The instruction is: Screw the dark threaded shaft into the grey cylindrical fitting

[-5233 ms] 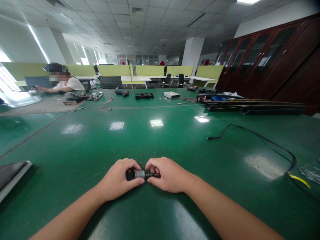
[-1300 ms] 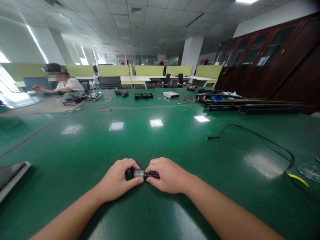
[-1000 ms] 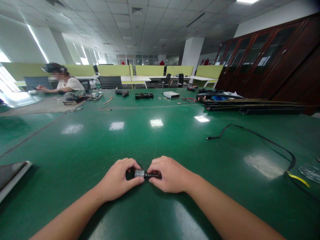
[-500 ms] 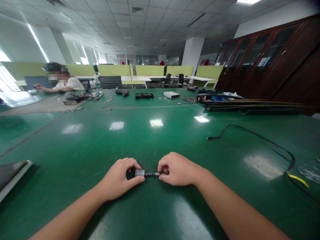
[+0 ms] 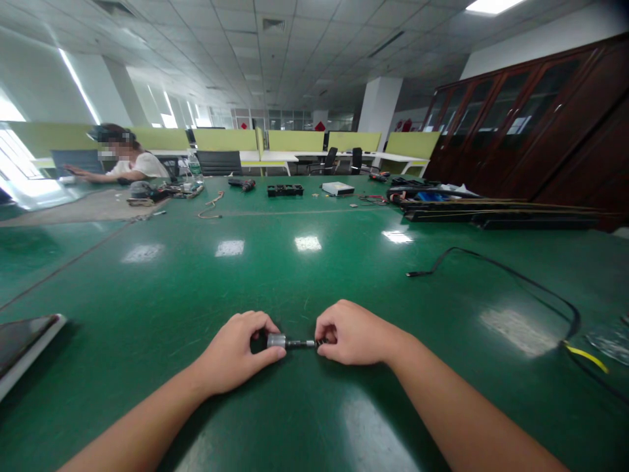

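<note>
A short tool with a silver cylindrical head and a thin dark shaft lies level, just at the green table's surface. Its exact kind is not clear; it resembles a hole saw or socket bit. My left hand pinches the silver head between thumb and fingers. At the shaft's far right end, my right hand closes thumb and fingertips around a small dark, ridged piece. Whether that piece is joined to the shaft or only touches it cannot be made out, as the fingers cover part of it.
A black cable with a yellow piece curves on the right. A white-edged panel lies at left. Along the back are a power drill, a black holder, a white box and dark bars. A person sits at far left.
My right hand has shifted slightly to the right, showing more of the dark ridged piece at the shaft's end. My left hand keeps the same grip on the silver head.
</note>
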Demonstrator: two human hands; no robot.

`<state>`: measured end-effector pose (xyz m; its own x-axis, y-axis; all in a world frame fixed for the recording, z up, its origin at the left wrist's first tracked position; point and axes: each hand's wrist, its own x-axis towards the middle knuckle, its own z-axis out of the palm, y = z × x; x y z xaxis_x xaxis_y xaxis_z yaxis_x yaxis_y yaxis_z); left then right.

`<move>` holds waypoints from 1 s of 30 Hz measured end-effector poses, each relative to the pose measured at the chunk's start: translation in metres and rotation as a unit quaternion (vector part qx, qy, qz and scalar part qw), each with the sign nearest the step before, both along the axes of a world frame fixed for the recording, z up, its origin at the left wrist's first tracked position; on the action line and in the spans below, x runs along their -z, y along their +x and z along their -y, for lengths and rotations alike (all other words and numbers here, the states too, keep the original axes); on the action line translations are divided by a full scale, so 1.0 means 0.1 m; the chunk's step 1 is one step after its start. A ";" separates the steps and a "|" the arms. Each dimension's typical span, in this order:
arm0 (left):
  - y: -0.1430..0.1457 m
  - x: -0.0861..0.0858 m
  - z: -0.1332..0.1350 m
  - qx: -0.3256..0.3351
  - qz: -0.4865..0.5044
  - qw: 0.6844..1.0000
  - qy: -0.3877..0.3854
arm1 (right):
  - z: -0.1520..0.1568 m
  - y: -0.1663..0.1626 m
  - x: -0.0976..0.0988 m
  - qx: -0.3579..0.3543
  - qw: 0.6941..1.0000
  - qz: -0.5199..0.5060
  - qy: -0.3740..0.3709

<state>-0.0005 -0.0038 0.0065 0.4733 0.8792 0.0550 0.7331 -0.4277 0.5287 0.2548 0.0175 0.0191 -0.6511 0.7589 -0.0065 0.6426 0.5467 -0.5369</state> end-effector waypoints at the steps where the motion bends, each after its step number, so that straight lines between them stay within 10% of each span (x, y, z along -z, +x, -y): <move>1: 0.00 0.00 0.00 0.000 0.002 1.000 0.000 | 0.00 -0.01 0.01 0.000 1.000 -0.002 -0.003; 30: -0.02 0.04 -0.02 -0.002 0.001 1.000 0.002 | 0.03 -0.24 0.20 -0.017 0.995 -0.080 0.054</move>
<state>-0.0029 -0.0019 0.0025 0.4689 0.8813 0.0594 0.7344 -0.4263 0.5280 0.2312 0.0145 -0.0013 -0.6627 0.7267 0.1811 0.5330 0.6275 -0.5676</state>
